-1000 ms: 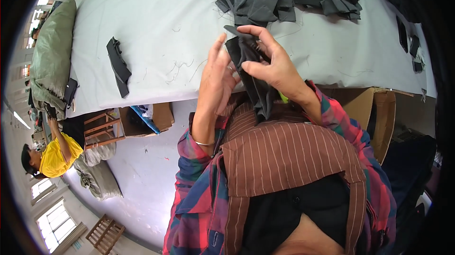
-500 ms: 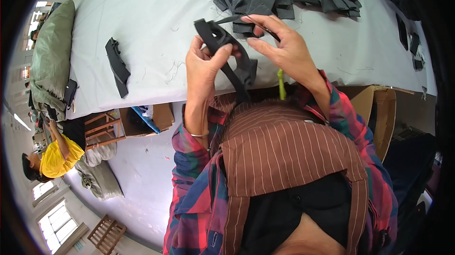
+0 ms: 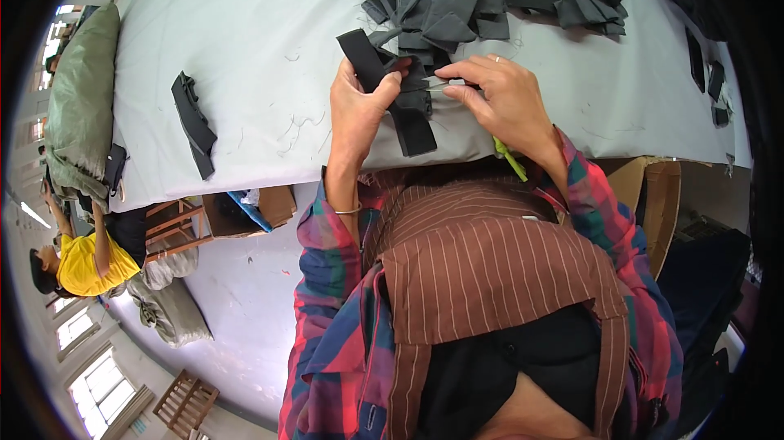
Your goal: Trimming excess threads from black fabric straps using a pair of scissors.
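Observation:
My left hand (image 3: 356, 113) is closed on a black fabric strip (image 3: 414, 128), with the thumb pressed on top. The strip hangs slantwise over the near table edge, and a second part of the cloth lies folded beside it. My right hand (image 3: 510, 101) pinches small thread snips (image 3: 439, 87). Their thin pale blades point left and touch or overlap the cloth's right edge; I cannot tell which. A yellow-green ribbon (image 3: 510, 160) dangles below the right hand.
A pile of black fabric strips (image 3: 457, 3) covers the table's far middle. One folded strip (image 3: 193, 125) lies at left on the white-covered table (image 3: 261, 56). A stuffed green sack (image 3: 80, 97), cardboard boxes (image 3: 660, 203) and a person in a yellow top (image 3: 98, 267) are around it.
My right hand has come down from the stretched cloth end, and the snips' blades now lie at the cloth's edge. The strip in my left hand has straightened and hangs flatter.

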Tool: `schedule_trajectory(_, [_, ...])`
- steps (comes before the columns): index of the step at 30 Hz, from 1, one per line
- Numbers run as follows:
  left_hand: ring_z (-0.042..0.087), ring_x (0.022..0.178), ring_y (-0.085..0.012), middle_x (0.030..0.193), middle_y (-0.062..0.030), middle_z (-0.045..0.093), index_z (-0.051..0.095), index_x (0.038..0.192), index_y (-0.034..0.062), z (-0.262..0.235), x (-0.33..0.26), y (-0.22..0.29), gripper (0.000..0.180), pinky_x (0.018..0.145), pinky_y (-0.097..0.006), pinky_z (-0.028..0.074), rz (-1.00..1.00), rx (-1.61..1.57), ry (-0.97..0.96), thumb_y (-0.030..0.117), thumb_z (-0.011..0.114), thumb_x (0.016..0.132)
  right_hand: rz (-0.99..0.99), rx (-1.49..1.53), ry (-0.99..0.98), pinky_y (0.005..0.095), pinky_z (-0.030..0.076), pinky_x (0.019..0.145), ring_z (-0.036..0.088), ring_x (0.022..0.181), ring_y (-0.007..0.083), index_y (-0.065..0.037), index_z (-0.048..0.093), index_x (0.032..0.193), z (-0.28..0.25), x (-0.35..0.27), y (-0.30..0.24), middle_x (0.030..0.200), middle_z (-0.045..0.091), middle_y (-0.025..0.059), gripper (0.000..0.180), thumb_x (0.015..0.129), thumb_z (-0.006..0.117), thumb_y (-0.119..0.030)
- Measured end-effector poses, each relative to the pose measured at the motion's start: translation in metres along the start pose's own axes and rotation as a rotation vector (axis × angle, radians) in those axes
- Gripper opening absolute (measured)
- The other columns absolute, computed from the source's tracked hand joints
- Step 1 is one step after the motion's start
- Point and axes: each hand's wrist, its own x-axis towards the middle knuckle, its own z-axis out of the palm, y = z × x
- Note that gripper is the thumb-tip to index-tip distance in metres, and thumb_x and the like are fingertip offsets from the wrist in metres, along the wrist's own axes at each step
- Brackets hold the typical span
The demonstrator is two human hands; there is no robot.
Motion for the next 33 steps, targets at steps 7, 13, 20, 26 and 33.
schedule_trajectory(7, [0.061, 0.087, -0.0131, 0.097, -0.0111, 0.066, 0.053, 0.104, -0.0063, 0.003, 0.002, -0.002, 0.028, 0.08, -0.026, 0.048, 0.017, 0.104, 0.024, 0.002, 0.06, 0.078, -0.097, -0.082, -0.076, 0.0339, 0.044, 0.07, 0.057, 0.075, 0.0237, -0.01, 0.068, 0.091, 0.006, 0.007, 0.014, 0.08, 0.064, 0.0028, 0.015, 0.078, 0.066, -0.016])
schedule_trajectory(13, [0.062, 0.088, -0.0139, 0.097, -0.0117, 0.066, 0.052, 0.106, -0.0056, 0.001, 0.005, -0.002, 0.028, 0.08, -0.026, 0.048, -0.032, 0.033, -0.011, 0.001, 0.058, 0.079, -0.192, -0.169, -0.14, 0.0333, 0.038, 0.071, 0.057, 0.079, 0.0189, -0.015, 0.067, 0.087, 0.008, 0.015, 0.025, 0.077, 0.061, -0.0021, 0.011, 0.079, 0.066, -0.022])
schedule_trajectory(20, [0.063, 0.089, -0.0148, 0.099, -0.0124, 0.066, 0.051, 0.106, -0.0058, -0.002, 0.006, 0.0, 0.028, 0.075, -0.025, 0.049, -0.068, 0.046, -0.017, 0.001, 0.057, 0.08, -0.276, -0.154, -0.135, 0.0316, 0.035, 0.068, 0.055, 0.075, 0.0165, -0.02, 0.067, 0.087, 0.008, 0.016, 0.035, 0.073, 0.059, -0.0042, 0.009, 0.08, 0.065, -0.026])
schedule_trajectory(26, [0.063, 0.089, -0.0145, 0.099, -0.0126, 0.066, 0.05, 0.107, -0.0061, -0.003, 0.007, -0.002, 0.028, 0.073, -0.025, 0.05, -0.072, 0.011, -0.033, 0.001, 0.057, 0.08, -0.276, -0.12, -0.128, 0.031, 0.034, 0.066, 0.052, 0.072, 0.0165, -0.02, 0.068, 0.088, 0.009, 0.015, 0.038, 0.07, 0.057, -0.0048, 0.01, 0.079, 0.066, -0.025])
schedule_trajectory(33, [0.063, 0.09, -0.0157, 0.1, -0.0137, 0.065, 0.05, 0.108, -0.0068, -0.002, 0.007, 0.001, 0.029, 0.079, -0.026, 0.05, -0.074, -0.007, -0.036, 0.0, 0.056, 0.08, -0.311, -0.107, -0.097, 0.0307, 0.033, 0.066, 0.05, 0.07, 0.0162, -0.021, 0.069, 0.089, 0.007, 0.015, 0.04, 0.069, 0.056, -0.0056, 0.012, 0.077, 0.068, -0.021])
